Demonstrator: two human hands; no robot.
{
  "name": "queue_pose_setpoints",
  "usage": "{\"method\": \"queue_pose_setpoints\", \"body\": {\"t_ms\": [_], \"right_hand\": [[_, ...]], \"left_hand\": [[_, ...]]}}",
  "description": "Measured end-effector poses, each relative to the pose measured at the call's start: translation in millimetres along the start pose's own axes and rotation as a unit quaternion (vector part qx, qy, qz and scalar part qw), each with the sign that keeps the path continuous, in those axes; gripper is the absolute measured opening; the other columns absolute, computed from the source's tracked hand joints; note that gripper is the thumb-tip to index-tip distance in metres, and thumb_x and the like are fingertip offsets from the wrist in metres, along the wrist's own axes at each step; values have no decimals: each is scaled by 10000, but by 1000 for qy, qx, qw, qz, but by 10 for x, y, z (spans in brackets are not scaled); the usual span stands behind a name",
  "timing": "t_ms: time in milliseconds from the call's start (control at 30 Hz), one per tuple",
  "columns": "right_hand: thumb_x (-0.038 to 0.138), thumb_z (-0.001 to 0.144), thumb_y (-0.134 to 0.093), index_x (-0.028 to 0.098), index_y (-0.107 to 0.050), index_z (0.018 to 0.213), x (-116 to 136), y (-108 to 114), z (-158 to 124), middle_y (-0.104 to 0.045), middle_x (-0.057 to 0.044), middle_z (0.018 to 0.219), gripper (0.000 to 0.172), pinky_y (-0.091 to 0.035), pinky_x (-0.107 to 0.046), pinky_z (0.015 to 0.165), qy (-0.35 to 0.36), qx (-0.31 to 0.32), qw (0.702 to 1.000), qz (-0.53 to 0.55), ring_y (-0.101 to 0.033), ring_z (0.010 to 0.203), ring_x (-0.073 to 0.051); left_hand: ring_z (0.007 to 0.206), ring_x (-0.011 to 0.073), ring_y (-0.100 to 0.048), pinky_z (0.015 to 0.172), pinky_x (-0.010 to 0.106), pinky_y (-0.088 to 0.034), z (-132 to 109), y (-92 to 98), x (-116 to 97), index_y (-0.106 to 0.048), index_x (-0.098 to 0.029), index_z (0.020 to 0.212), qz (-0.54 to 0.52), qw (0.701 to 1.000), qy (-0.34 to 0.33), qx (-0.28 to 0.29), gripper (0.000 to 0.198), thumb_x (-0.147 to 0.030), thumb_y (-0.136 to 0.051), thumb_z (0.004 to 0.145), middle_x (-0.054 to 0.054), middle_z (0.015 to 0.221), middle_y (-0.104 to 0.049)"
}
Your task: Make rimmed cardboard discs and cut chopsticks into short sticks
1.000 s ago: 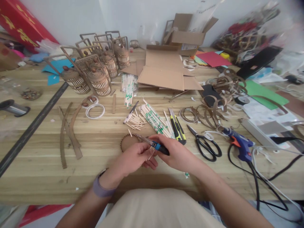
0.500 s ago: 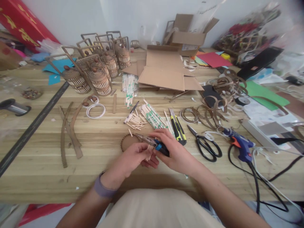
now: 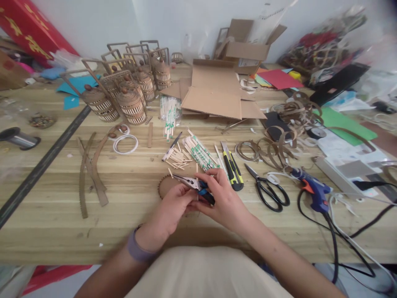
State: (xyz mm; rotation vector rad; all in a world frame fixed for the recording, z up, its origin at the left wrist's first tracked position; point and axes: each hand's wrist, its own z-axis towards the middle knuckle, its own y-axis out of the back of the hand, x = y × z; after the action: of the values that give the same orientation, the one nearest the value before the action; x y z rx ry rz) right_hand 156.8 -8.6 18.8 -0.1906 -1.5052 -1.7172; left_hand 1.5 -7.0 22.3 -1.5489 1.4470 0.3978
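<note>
My right hand point(image 3: 221, 196) is closed round the dark-blue handles of a pair of pliers point(image 3: 189, 181), whose jaws point left. Below the pliers, my left hand point(image 3: 176, 203) is closed in a pinch on thin wooden sticks point(image 3: 197, 169); one pale end shows just above the pliers, and the rest is hidden by the fingers. A round cardboard disc point(image 3: 166, 185) with a ridged rim lies behind my left hand, partly covered. Beyond it is a pile of short cut sticks point(image 3: 177, 158) with a pen point(image 3: 172, 145). Paper-wrapped chopsticks point(image 3: 200, 152) lie behind my right hand.
To the right lie a yellow-black utility knife point(image 3: 232, 167), black scissors point(image 3: 271, 192) and a blue glue gun point(image 3: 314, 188) with trailing cables. Cardboard strips point(image 3: 89, 174) lie on the left. Handled stick lanterns point(image 3: 130, 103) and cardboard sheets point(image 3: 212, 97) stand or lie at the back.
The pliers have turned and shifted slightly left, so their jaws show more clearly. The bundle of sticks in my left hand is now mostly hidden, with one end standing above the pliers.
</note>
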Motion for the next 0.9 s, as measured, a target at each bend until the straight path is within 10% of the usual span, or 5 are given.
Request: {"method": "queue_pose_setpoints", "body": {"t_ms": [267, 500, 900], "right_hand": [[334, 809, -700, 236, -535, 1239, 53, 282, -103, -552, -85, 1126, 471, -518, -416, 919, -86, 84, 985, 123, -586, 1066, -241], [483, 847, -583, 220, -678, 1036, -97, 750, -374, -668, -46, 932, 338, -511, -334, 764, -286, 249, 893, 242, -618, 889, -228], [428, 771, -630, 186, -647, 907, -41, 606, -218, -580, -11, 802, 278, -402, -267, 667, -344, 334, 817, 320, -499, 760, -161]], "left_hand": [[702, 158, -678, 684, 263, -528, -91, 61, -5, -642, -163, 815, 31, 999, -2, 19, 308, -447, -729, 736, 1, 722, -707], [703, 183, -718, 685, 282, -531, -203, 118, -92, -631, -147, 938, 98, 995, 36, 13, 452, -538, -720, 729, 36, 748, -746], [658, 154, -680, 644, 255, -507, -235, 13, -37, -658, -146, 855, 125, 985, 44, 107, 548, -676, -676, 716, 35, 704, -717]]}}
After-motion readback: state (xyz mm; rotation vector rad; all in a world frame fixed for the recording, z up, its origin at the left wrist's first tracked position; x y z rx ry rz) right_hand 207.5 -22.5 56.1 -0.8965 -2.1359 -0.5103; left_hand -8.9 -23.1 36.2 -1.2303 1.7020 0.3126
